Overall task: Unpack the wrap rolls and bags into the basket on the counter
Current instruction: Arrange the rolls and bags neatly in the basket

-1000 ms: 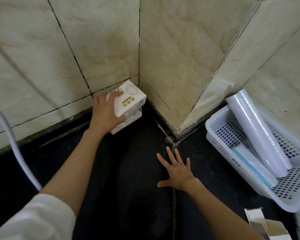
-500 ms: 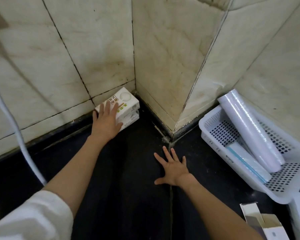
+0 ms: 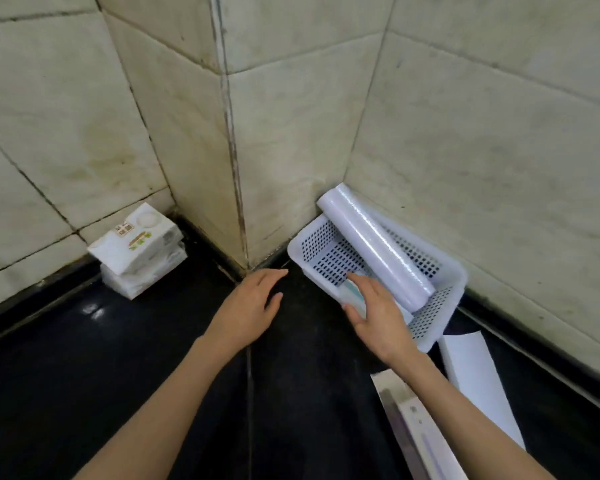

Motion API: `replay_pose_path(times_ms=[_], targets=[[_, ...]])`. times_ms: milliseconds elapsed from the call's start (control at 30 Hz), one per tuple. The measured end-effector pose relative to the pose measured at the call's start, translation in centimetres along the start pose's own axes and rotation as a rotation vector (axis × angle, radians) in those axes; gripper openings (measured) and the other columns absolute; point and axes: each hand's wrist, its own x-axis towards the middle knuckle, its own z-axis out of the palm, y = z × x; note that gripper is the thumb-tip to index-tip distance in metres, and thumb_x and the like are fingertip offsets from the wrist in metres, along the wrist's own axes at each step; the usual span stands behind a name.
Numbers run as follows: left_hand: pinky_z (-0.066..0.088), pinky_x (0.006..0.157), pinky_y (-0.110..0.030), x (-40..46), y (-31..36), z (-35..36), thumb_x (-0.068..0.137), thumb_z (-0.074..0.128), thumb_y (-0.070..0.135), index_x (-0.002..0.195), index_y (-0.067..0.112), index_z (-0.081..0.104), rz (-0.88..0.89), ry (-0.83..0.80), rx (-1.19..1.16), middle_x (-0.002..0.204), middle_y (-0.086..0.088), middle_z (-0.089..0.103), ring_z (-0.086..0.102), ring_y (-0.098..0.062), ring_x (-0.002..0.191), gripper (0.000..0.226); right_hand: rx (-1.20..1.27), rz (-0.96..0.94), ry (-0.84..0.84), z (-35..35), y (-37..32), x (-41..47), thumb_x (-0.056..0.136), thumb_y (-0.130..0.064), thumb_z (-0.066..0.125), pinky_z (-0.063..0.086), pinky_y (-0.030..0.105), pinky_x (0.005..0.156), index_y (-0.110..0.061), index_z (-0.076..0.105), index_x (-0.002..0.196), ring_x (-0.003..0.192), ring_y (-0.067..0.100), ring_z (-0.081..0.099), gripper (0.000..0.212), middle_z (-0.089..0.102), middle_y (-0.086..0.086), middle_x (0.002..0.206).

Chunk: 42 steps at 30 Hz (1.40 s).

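From the head view, one white plastic basket (image 3: 444, 271), rectangular with perforated walls and floor, sits on the glossy black surface (image 3: 118, 375) in a corner of cream marble-look wall tiles (image 3: 465, 133). One long white wrap roll (image 3: 378, 247), a smooth shiny cylinder, lies slanted in it with its upper end propped over the rim. A second, flatter pack with a teal stripe (image 3: 355, 294) lies in the basket beside the roll, mostly hidden. The right hand (image 3: 378, 313) reaches over the basket's near rim, fingers straight and relaxed, gripping nothing. The left hand (image 3: 250, 306) hovers palm down just left of the basket, fingers loose, also empty. Two soft white tissue packs (image 3: 141, 251) are stacked against the left wall. Two flat white cartons (image 3: 471, 375) lie near the lower right.
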Motion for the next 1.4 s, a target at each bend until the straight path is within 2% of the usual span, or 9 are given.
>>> replay_pose_path(times_ms=[267,433,633,800,867,1033,1167,1300,1400], targets=[[0.021,0.115,-0.034,9.6,4.5,4.6,0.092,0.049,0.018,0.140,0.015,0.035,0.233,-0.066,0.111,0.147,-0.010,0.034,0.029,-0.022,0.136,0.049,-0.065,0.168,0.092,-5.3,7.9,5.5,0.094,-0.021,0.048,0.040,0.040,0.100,-0.012,0.044,0.133,0.123,0.030,0.048,0.040,0.050,0.013,0.136],[0.017,0.117,-0.046,14.0,5.3,8.7,0.093,0.047,0.012,0.138,0.013,0.039,0.275,-0.107,0.116,0.150,-0.012,0.029,0.017,-0.028,0.142,0.046,-0.106,0.270,-0.021,-5.0,11.6,10.0,0.096,-0.025,0.042,0.045,0.040,0.091,-0.009,0.046,0.131,0.112,0.034,0.053,0.038,0.054,0.017,0.126],[-0.001,0.116,-0.050,16.8,4.3,12.4,0.091,0.047,0.012,0.139,0.019,0.036,0.312,-0.070,0.253,0.155,-0.009,0.018,0.000,-0.031,0.144,0.049,-0.214,0.328,-0.174,-3.5,14.2,13.6,0.094,-0.032,0.044,0.047,0.036,0.072,-0.009,0.053,0.094,0.088,0.029,0.057,0.025,0.062,0.014,0.104],[0.025,0.099,-0.072,17.9,3.9,12.5,0.065,0.080,0.010,0.109,0.018,0.065,0.357,0.033,0.405,0.121,-0.018,0.061,0.044,-0.044,0.122,0.047,-0.205,0.349,-0.331,-3.3,14.9,15.3,0.090,-0.035,0.049,0.041,0.031,0.068,-0.010,0.048,0.077,0.083,0.026,0.054,0.028,0.058,0.014,0.100],[0.030,0.095,-0.072,18.1,3.8,12.4,0.058,0.086,0.017,0.100,0.019,0.069,0.379,0.068,0.406,0.110,-0.016,0.065,0.042,-0.037,0.117,0.045,-0.157,0.336,-0.348,-3.2,15.0,15.2,0.090,-0.034,0.051,0.038,0.030,0.070,-0.012,0.046,0.073,0.084,0.025,0.049,0.029,0.055,0.017,0.106],[0.032,0.096,-0.070,18.8,3.8,12.2,0.055,0.087,0.025,0.101,0.019,0.070,0.415,0.057,0.431,0.109,-0.016,0.066,0.056,-0.041,0.110,0.049,0.010,0.254,-0.032,-3.9,14.7,12.6,0.089,-0.027,0.055,0.032,0.020,0.076,-0.001,0.048,0.117,0.100,0.026,0.051,0.039,0.051,0.016,0.117],[0.037,0.096,-0.063,20.1,4.7,12.5,0.062,0.084,0.024,0.104,0.010,0.066,0.376,0.101,0.356,0.113,-0.020,0.063,0.057,-0.040,0.108,0.048,0.065,0.131,0.246,-6.5,14.7,11.4,0.085,-0.020,0.062,0.027,0.011,0.073,-0.001,0.048,0.119,0.092,0.015,0.044,0.041,0.049,0.011,0.110],[0.049,0.089,-0.052,21.0,5.1,13.0,0.071,0.078,0.013,0.109,0.002,0.060,0.201,0.078,0.217,0.116,-0.026,0.056,0.054,-0.041,0.108,0.044,0.130,0.145,0.305,-7.0,14.1,10.2,0.084,-0.025,0.063,0.033,0.007,0.065,-0.009,0.051,0.115,0.086,0.008,0.044,0.037,0.044,-0.003,0.102],[0.049,0.092,-0.047,21.3,3.8,12.9,0.081,0.067,0.009,0.123,0.006,0.053,0.233,0.035,0.137,0.129,-0.023,0.049,0.050,-0.035,0.116,0.044,0.152,0.151,0.294,-6.0,13.8,9.8,0.084,-0.026,0.063,0.032,0.010,0.067,-0.010,0.051,0.113,0.086,0.008,0.044,0.035,0.044,-0.004,0.101]])
